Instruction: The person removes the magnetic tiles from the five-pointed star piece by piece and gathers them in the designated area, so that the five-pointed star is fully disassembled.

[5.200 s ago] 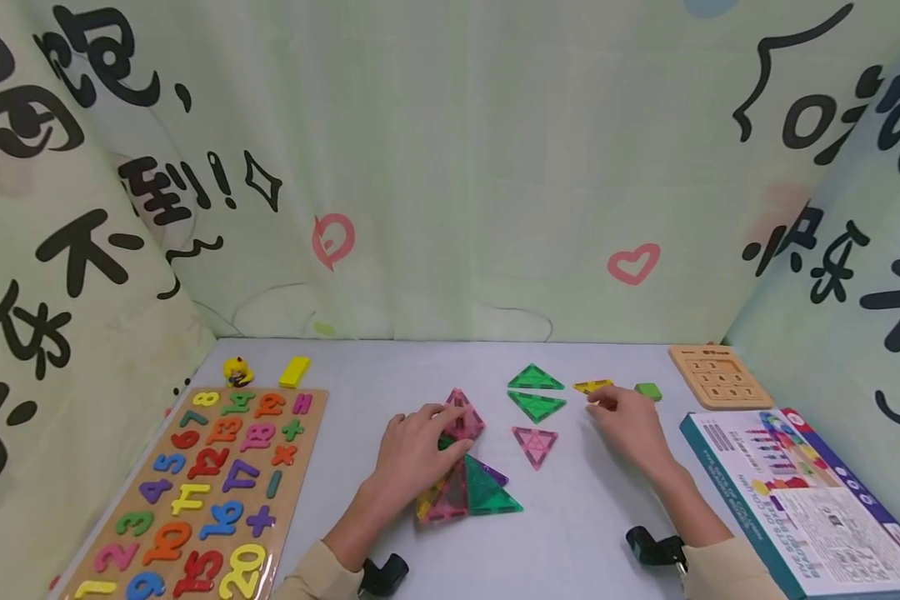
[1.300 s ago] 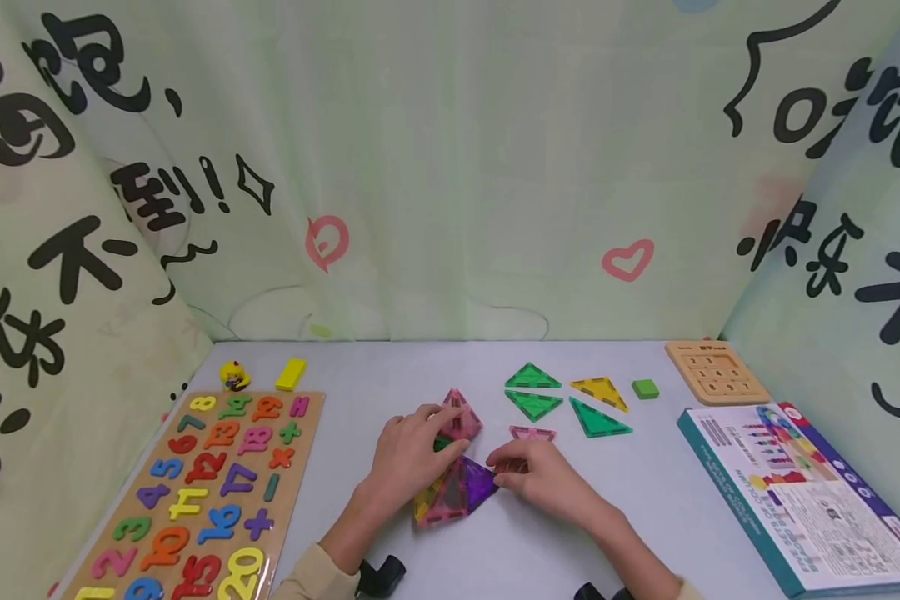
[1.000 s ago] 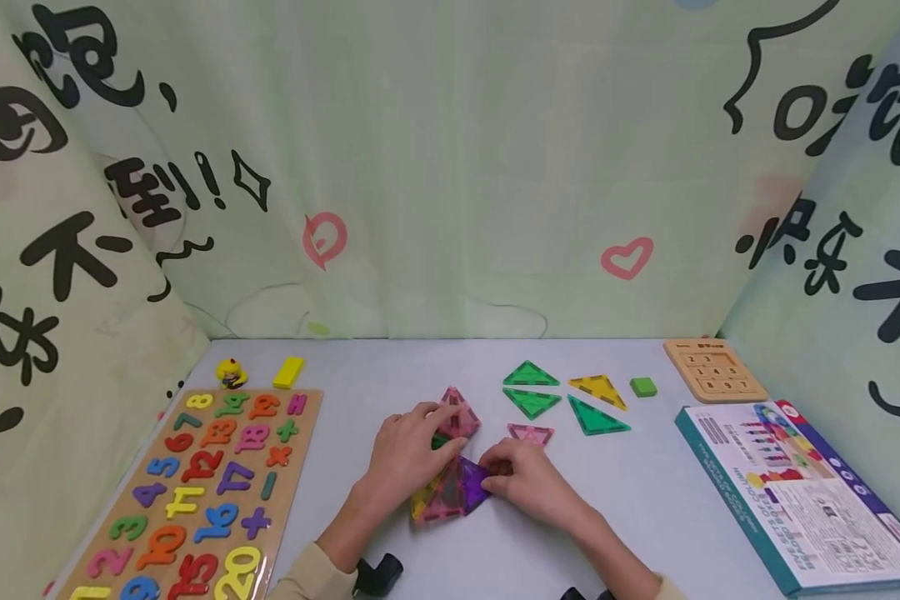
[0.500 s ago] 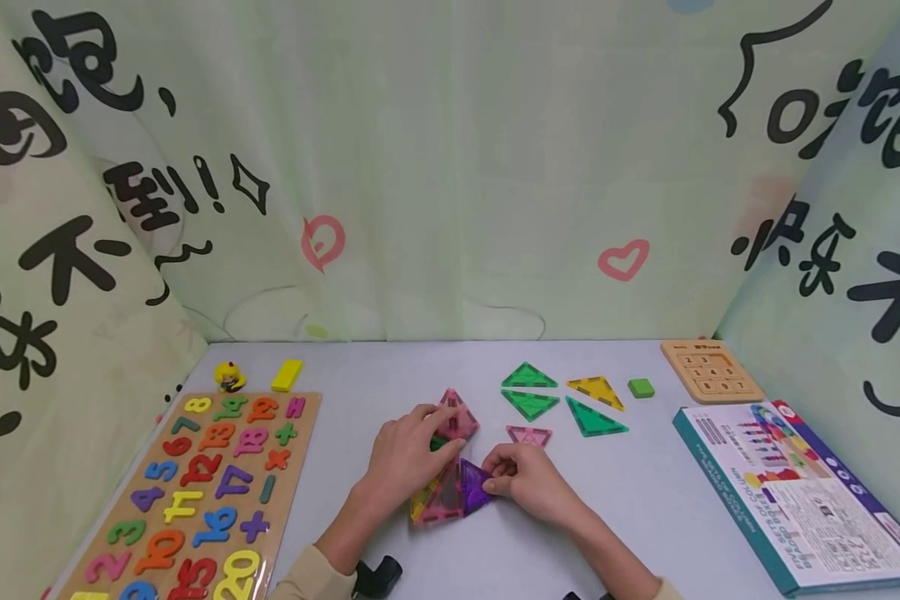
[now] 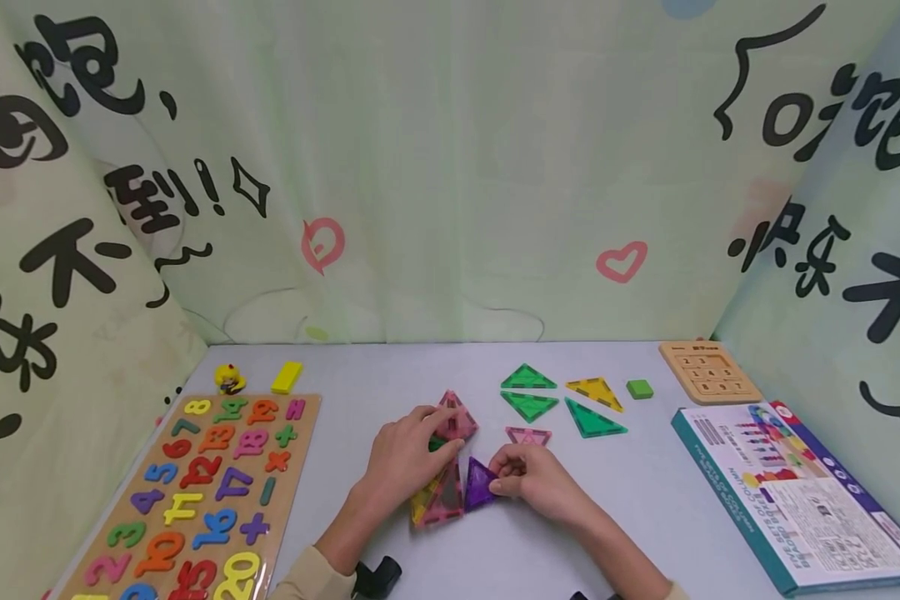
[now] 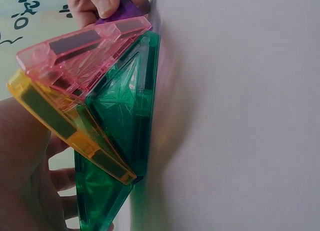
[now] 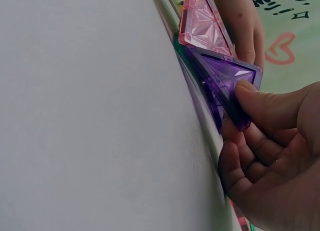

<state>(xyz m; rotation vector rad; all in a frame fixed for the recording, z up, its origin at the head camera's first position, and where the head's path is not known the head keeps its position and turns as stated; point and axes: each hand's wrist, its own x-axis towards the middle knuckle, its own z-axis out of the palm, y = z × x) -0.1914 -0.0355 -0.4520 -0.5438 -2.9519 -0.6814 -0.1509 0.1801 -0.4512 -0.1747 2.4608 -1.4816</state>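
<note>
A cluster of clear magnetic triangle tiles (image 5: 441, 498) stands mid-table: pink, yellow and green panels leaning together. My left hand (image 5: 441, 429) holds it from the left, fingers curled over the upper pink tile (image 5: 459, 419). My right hand (image 5: 499, 482) pinches a purple triangle tile (image 5: 479, 486) by its right edge, tilted up against the cluster. In the left wrist view the pink tile (image 6: 82, 53), yellow tile (image 6: 67, 128) and green tile (image 6: 122, 121) meet at their edges. The right wrist view shows my thumb on the purple tile (image 7: 225, 78).
Loose tiles lie behind: a pink triangle (image 5: 528, 435), green triangles (image 5: 528, 379) (image 5: 592, 420) and a yellow one (image 5: 594, 392), with a green block (image 5: 640, 388). A wooden number board (image 5: 195, 492) is left; a slide puzzle (image 5: 708, 372) and a box (image 5: 795, 492) right.
My right hand came from the far yellow triangle to the cluster, and a green tile now lies among the loose ones. The purple tile has tipped up from flat. The left hand stays.
</note>
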